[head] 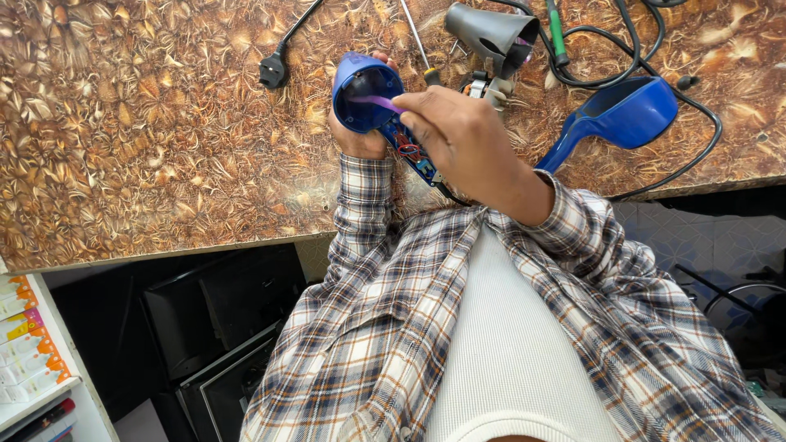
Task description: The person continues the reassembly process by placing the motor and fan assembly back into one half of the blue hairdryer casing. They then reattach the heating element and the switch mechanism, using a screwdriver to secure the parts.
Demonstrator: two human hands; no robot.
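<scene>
Item: blue hair-dryer shell half point(366, 96), open side facing up, held over the near part of the patterned brown worktop point(147, 131). My left hand point(358, 141) is clenched around the shell from underneath, fingertips showing over its far rim, so the shell sits on top of that grip with its round hollow to the left. Red wiring and a small circuit board point(416, 157) run down the handle section toward my chest.

My right hand point(458, 135) is pinched shut on a thin purple strip point(377, 102); the strip reaches left from the fingertips into the shell's hollow. The hand lies just right of the shell, covering part of its handle.

Also present: second blue shell half point(616, 119) lying on the worktop to the right, well apart from both hands; grey nozzle with motor unit point(494, 39) at the far edge; screwdriver point(417, 42) just beyond the hands; black mains plug point(273, 71) to the far left; black cable point(696, 110) looping round the right-hand shell.
</scene>
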